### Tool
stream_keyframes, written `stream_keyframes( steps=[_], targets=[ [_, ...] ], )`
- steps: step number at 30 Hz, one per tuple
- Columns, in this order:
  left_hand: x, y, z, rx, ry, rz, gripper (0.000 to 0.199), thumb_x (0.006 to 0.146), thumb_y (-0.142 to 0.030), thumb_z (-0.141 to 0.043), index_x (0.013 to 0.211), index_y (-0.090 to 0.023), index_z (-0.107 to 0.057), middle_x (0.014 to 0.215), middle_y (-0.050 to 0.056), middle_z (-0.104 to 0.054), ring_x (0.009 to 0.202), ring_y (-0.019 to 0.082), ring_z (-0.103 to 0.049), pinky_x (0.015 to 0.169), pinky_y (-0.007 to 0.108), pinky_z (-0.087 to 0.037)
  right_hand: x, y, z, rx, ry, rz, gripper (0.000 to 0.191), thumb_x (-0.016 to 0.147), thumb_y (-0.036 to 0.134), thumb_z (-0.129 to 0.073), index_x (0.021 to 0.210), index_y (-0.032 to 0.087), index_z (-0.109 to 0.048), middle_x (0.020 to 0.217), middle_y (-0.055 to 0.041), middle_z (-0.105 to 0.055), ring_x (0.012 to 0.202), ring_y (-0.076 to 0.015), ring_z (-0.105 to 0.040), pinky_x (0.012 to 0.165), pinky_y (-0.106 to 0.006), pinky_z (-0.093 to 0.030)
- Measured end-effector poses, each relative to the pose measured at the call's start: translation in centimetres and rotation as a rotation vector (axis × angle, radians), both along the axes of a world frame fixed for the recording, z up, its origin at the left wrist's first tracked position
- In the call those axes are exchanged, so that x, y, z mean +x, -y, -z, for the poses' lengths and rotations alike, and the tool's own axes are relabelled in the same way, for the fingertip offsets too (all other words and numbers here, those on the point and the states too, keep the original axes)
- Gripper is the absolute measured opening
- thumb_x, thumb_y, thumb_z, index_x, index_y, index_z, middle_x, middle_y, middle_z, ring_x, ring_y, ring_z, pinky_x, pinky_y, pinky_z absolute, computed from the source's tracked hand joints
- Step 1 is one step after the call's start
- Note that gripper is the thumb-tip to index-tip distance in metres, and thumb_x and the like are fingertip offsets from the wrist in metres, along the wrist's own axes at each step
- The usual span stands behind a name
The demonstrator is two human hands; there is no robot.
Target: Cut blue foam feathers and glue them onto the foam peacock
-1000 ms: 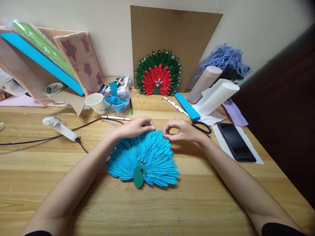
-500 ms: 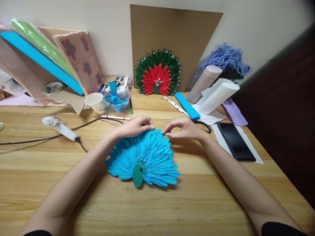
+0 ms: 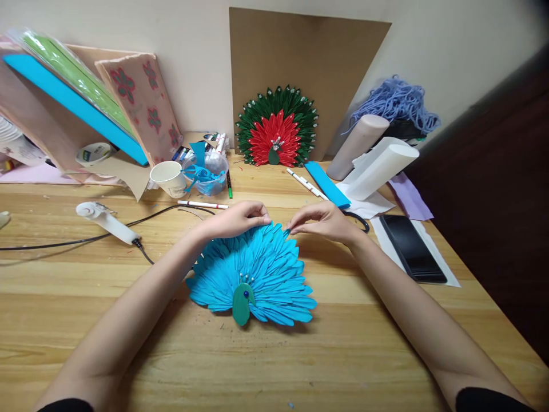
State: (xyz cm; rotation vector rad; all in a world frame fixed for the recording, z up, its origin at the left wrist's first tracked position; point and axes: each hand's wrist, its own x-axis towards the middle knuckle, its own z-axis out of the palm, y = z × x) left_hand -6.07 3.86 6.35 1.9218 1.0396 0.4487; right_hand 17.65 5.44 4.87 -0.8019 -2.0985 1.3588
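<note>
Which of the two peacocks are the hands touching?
The blue peacock, left hand and right hand at its far edge; the red-and-green one stands before the brown board.

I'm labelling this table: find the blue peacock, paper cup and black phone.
Blue peacock (image 3: 266,270): head view, on its feathers.
Paper cup (image 3: 172,187): head view, on its side.
Black phone (image 3: 412,248): head view, on its screen.

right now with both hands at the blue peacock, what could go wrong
The right hand and left hand pinch at the top edge of the blue peacock; too hard a tug might bend or loosen feathers. The black cord passes close to the left forearm, so it could snag and drag the white corded tool.
</note>
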Motion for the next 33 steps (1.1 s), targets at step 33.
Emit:
stream_keyframes(
  steps=[33],
  targets=[
    [0.3, 0.1, 0.0, 0.049, -0.022, -0.001, 0.034, 0.082, -0.047, -0.05, 0.079, -0.014, -0.055, 0.071, 0.0, -0.054, 0.066, 0.012, -0.048, 0.064, 0.024, -0.039, -1.6, 0.8, -0.6, -0.209, 0.058, 0.026, 0.023, 0.071, 0.034, -0.069, 0.08, 0.015, -0.061, 0.072, -0.0007, -0.063, 0.068, -0.0122, -0.059, 0.065, -0.026, -0.047]
  ],
)
